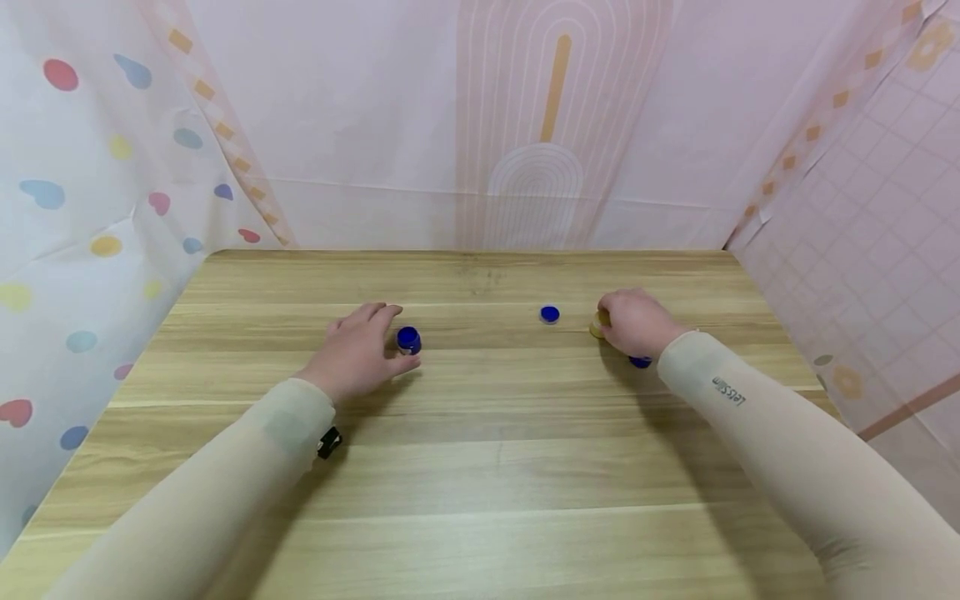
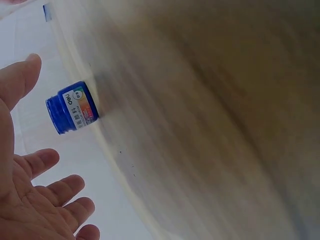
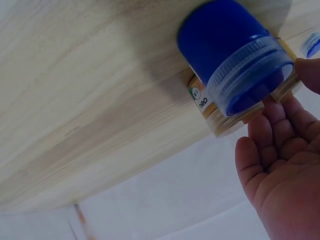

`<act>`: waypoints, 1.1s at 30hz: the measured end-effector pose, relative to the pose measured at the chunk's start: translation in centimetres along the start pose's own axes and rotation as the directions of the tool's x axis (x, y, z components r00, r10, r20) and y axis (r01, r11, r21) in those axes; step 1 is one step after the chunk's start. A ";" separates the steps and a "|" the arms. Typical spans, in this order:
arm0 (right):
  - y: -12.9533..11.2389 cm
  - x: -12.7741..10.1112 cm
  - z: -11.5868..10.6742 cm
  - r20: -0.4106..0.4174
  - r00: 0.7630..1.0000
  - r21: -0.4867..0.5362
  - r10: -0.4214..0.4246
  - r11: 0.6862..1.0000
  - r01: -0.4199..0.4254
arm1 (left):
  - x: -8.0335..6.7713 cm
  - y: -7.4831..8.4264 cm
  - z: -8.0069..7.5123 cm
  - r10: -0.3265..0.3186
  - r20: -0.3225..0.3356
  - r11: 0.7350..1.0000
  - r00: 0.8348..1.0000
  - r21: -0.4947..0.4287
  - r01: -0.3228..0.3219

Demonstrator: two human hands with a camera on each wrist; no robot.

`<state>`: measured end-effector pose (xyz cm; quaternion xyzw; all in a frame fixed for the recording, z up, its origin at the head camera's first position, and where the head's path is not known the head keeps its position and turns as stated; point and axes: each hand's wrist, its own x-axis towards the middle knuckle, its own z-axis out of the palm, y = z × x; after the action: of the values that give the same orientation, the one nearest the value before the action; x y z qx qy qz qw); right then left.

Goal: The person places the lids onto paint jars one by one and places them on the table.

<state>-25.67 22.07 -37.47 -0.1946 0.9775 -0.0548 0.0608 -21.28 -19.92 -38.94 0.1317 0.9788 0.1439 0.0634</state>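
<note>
Fingers of left hand (image 1: 360, 350) relaxed beside blue jar (image 1: 408, 340); right hand (image 1: 633, 323) touches yellow jar (image 1: 598, 323) (grip unclear).

My right hand (image 3: 280, 185) fills the lower right of this view, palm up toward the camera, fingers relaxed and only slightly bent. My fingertips (image 3: 272, 107) touch the yellow jar (image 3: 220, 112), which stands on the wooden table (image 3: 90, 95). Just in front of the yellow jar, nearer the camera and partly hiding it, stands a blue jar (image 3: 227, 55) with a clear ribbed screw neck and no lid. The yellow jar shows a label with a round mark and some letters. Beyond the yellow jar, at the right edge, a small blue lid (image 3: 313, 45) lies on the table.
</note>
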 end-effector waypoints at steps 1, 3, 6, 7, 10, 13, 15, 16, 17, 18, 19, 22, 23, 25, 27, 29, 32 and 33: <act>0.0 0.0 0.0 0.001 1.000 0.000 0.000 1.000 0.000 | 0.0 0.0 0.0 -0.003 0.002 1.000 1.000 0.002 0.003; 0.1 0.0 0.1 0.005 1.000 -0.002 0.001 1.000 -0.001 | -0.1 -0.1 0.0 -0.005 0.006 1.000 1.000 0.003 0.005; 0.2 0.0 0.1 0.015 1.000 -0.002 0.001 1.000 -0.001 | -0.1 -0.1 0.0 -0.009 0.009 1.000 1.000 -0.003 0.009; 0.2 0.0 0.1 0.018 1.000 -0.003 0.000 1.000 0.000 | -0.2 -0.1 0.0 -0.011 0.008 1.000 1.000 -0.004 0.011; 0.2 0.0 0.0 0.025 1.000 -0.004 -0.006 1.000 0.006 | -0.2 -0.1 0.0 -0.016 0.011 1.000 1.000 -0.008 0.016; 0.2 0.0 0.0 0.024 1.000 -0.002 -0.010 1.000 0.010 | -0.2 -0.2 0.1 -0.019 0.012 1.000 1.000 -0.009 0.019; 0.2 0.0 0.0 0.020 1.000 0.000 -0.010 1.000 0.010 | -0.2 -0.1 0.1 -0.021 0.012 1.000 1.000 -0.010 0.021; 0.2 0.0 0.0 0.018 1.000 0.001 -0.009 1.000 0.009 | -0.2 -0.1 0.1 -0.021 0.012 1.000 1.000 -0.010 0.021; 0.2 0.0 0.0 0.018 1.000 0.000 -0.009 1.000 0.009 | -0.2 -0.1 0.1 -0.022 0.013 1.000 1.000 -0.011 0.022; 0.2 0.0 0.0 0.017 1.000 0.000 -0.008 1.000 0.008 | -0.2 -0.1 0.1 -0.022 0.014 1.000 1.000 -0.010 0.022; 0.1 0.0 0.0 0.019 1.000 0.003 -0.004 1.000 0.003 | -0.2 -0.1 0.1 -0.022 0.015 1.000 1.000 -0.010 0.022; 0.1 0.0 0.1 0.027 1.000 0.010 0.009 1.000 -0.009 | -0.2 -0.2 0.2 -0.022 0.017 1.000 1.000 -0.008 0.022; 0.0 0.0 0.1 0.029 0.999 0.013 0.013 1.000 -0.013 | -0.2 -0.2 0.2 -0.022 0.016 1.000 1.000 -0.008 0.022; 0.0 0.0 0.1 0.034 0.999 0.017 0.021 1.000 -0.022 | -0.2 -0.2 0.2 -0.021 0.015 1.000 1.000 -0.008 0.022; 0.0 0.0 0.1 0.036 0.999 0.014 0.026 1.000 -0.026 | -0.2 -0.3 0.3 -0.022 0.015 1.000 1.000 -0.011 0.022; 0.0 0.0 0.1 0.037 0.999 0.012 0.030 0.999 -0.031 | -0.2 -0.3 0.3 -0.021 0.014 1.000 1.000 -0.009 0.022; -0.1 0.0 0.1 0.041 0.998 0.012 0.041 0.999 -0.042 | -0.2 -0.3 0.2 -0.020 0.017 1.000 1.000 -0.009 0.020; -0.2 0.0 0.1 0.042 0.998 0.012 0.043 0.999 -0.043 | -0.2 -0.3 0.2 -0.020 0.017 1.000 1.000 -0.010 0.020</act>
<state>-25.58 21.86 -37.51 -0.1741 0.9796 -0.0557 0.0837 -21.11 -20.19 -39.18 0.1229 0.9787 0.1469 0.0737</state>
